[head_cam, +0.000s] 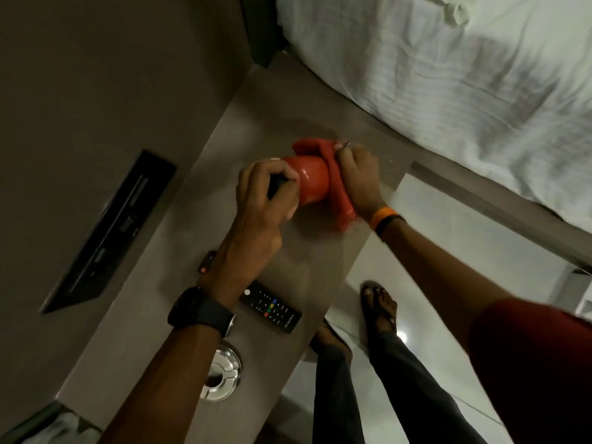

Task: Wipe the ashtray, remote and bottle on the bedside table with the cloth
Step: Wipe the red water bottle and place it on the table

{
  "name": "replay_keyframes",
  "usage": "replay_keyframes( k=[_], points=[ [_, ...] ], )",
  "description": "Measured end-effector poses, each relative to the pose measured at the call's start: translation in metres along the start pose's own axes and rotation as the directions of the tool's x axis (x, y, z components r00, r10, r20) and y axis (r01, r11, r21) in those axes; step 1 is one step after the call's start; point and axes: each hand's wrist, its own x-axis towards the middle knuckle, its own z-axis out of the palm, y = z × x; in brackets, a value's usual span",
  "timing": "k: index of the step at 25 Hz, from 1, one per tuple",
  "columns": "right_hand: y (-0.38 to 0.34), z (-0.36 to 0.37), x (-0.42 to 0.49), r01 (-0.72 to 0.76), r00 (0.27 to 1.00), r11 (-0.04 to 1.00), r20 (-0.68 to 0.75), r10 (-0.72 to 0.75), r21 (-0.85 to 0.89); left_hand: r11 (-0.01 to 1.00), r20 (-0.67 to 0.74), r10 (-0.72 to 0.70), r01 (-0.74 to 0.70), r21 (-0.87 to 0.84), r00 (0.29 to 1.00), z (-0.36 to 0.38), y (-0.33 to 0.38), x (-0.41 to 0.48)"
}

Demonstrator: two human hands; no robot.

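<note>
A red bottle (312, 181) lies on its side above the bedside table (179, 315). My left hand (262, 200) grips its dark cap end. My right hand (358, 177) presses a red cloth (339, 193) around the bottle's other end. The black remote (272, 307) rests on the table below my left wrist, partly hidden by it. A shiny metal ashtray (222, 371) sits nearer the table's front, half covered by my left forearm.
A bed with a white sheet (464, 91) borders the table at the upper right. A dark switch panel (109, 229) is set in the wall at left. My feet (378, 302) stand on the pale tiled floor (432, 245) right of the table.
</note>
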Motion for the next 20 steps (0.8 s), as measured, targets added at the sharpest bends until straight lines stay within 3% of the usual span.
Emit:
replay_keyframes(
  k=[3, 5, 8, 10, 12, 14, 16, 18, 20],
  points=[
    [0.011, -0.007, 0.036, -0.180, 0.974, 0.983, 0.133, 0.183, -0.034, 0.987, 0.001, -0.162, 0.162, -0.008, 0.987, -0.001, 0.000, 0.009],
    [0.006, -0.008, 0.041, -0.192, 0.979, 0.981, 0.068, 0.191, 0.000, 0.942, -0.013, -0.336, 0.336, -0.019, 0.942, 0.000, 0.002, 0.014],
    [-0.010, -0.002, 0.011, -0.012, 0.982, 0.999, -0.190, 0.020, 0.044, 0.787, -0.090, -0.616, 0.606, -0.116, 0.783, -0.003, 0.005, 0.026],
    [-0.033, 0.016, -0.030, 0.080, 0.987, 0.965, -0.156, -0.041, 0.250, 0.714, -0.144, -0.700, 0.689, -0.127, 0.699, -0.002, 0.005, 0.038],
    [-0.045, 0.037, -0.064, 0.242, 0.970, 0.957, -0.069, -0.234, 0.158, 0.612, -0.150, -0.791, 0.769, -0.186, 0.593, 0.002, 0.001, 0.050],
    [-0.036, 0.045, -0.068, 0.391, 0.920, 0.920, -0.001, -0.391, -0.035, 0.473, -0.052, -0.879, 0.851, -0.229, 0.474, 0.008, -0.011, 0.055],
    [-0.027, 0.040, -0.046, 0.387, 0.919, 0.905, -0.002, -0.393, -0.175, 0.290, 0.185, -0.896, 0.846, -0.447, 0.404, 0.017, -0.022, 0.048],
    [-0.021, 0.032, -0.022, 0.345, 0.931, 0.907, -0.032, -0.363, -0.240, 0.076, 0.399, -0.832, 0.792, -0.606, 0.385, 0.022, -0.019, 0.038],
    [-0.022, 0.029, -0.005, 0.313, 0.944, 0.924, -0.030, -0.327, -0.219, 0.025, 0.426, -0.790, 0.718, -0.696, 0.441, 0.027, -0.014, 0.026]
  ],
)
